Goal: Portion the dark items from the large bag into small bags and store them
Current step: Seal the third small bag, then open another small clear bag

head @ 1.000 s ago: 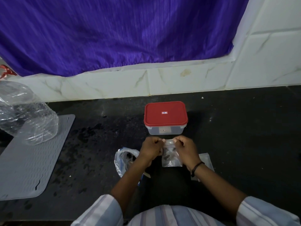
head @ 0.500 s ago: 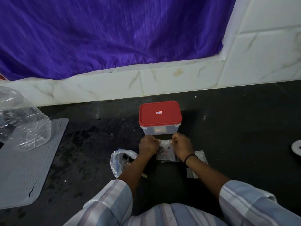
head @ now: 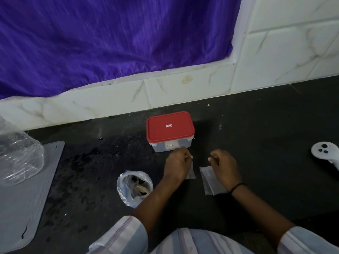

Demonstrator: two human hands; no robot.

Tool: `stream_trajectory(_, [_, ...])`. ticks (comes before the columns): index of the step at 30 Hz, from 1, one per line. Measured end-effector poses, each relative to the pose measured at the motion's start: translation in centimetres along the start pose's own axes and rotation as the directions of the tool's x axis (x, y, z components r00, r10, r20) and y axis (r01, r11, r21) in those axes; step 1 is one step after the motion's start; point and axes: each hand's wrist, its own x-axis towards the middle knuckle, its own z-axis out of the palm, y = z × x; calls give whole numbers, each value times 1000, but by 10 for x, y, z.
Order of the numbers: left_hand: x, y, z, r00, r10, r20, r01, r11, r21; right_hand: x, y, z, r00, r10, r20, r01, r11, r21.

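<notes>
On the counter: a dark, speckled stone counter (head: pixel 266 143), dull and slightly stained, runs the width of the view.
Large bag: a crinkled clear plastic bag (head: pixel 134 187) stands open-mouthed near the left forearm, with dark items and a pale flat piece inside.
Left hand: the left hand (head: pixel 177 165) has curled fingers pinching the top of a small clear bag (head: pixel 190 173), most of it hidden behind the hand; whether it holds anything cannot be told.
Right hand: the right hand (head: pixel 224 165), a black band at its wrist, hangs apart from the left with fingers curled; whether they hold anything cannot be told.
Spare bags: flat, glossy empty small bags (head: pixel 211 180) lie on the counter under the right hand.
Box: a rectangular clear plastic box (head: pixel 171 145) with rounded corners and a smooth red lid (head: pixel 169 127) sits just beyond the hands.
Left side: a grey ribbed mat (head: pixel 23 198), cracked at its near edge, carries a large crumpled clear plastic container (head: pixel 18 158).
Right edge: a white rounded controller (head: pixel 325 153) with dark buttons lies on the counter.
Wall: white marble-veined tiles (head: pixel 275 52) back the counter.
Curtain: a pleated purple curtain (head: pixel 110 37) hangs over the far wall on the left.
Clothing: pale striped sleeves (head: pixel 122 235) show at the near edge.
</notes>
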Motion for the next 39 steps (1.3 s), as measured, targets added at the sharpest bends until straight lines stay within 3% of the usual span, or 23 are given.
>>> stream_trajectory(5, [-6,28,19,974,91,208,-103,994,46,-20,32,-10,988,134,80,-104,946,-306])
stream_trajectory(8, [-9,31,31,939,52,340,-93,990,107,-29,41,-6,983,153,102,-118,952,-284])
stream_trajectory(12, [-12,31,42,910,9,414,-93,979,182,-33,37,-4,982,171,82,-152,968,-197])
stream_trajectory(18, [-13,35,44,939,20,343,-61,992,110,-36,32,-10,993,117,30,-119,991,60])
stream_trajectory(22, [-12,36,36,977,144,159,-156,985,66,-30,17,-24,993,91,81,-116,909,400])
stream_trajectory(25, [-7,35,23,983,173,65,-176,984,37,-25,4,-31,997,47,69,-74,883,464])
stream_trajectory(26, [-5,35,17,986,156,51,-157,987,16,-24,1,-32,998,29,49,-46,913,406])
stream_trajectory(28, [-3,34,6,995,90,43,-87,994,-68,-23,-9,-32,997,-49,-63,57,990,129])
stream_trajectory(30, [-4,36,-6,999,17,48,-9,985,-172,-24,-25,-33,966,-202,-164,206,978,12])
stream_trajectory(33, [-8,34,-25,992,-100,75,121,914,-387,-26,-50,-26,944,-314,-98,329,916,229])
stream_trajectory(37, [-17,29,-52,930,-286,231,367,687,-628,-29,-80,-20,973,-227,29,184,852,491])
stream_trajectory(39, [-23,23,-62,899,-338,278,432,588,-684,-29,-92,-16,979,-193,66,130,839,528])
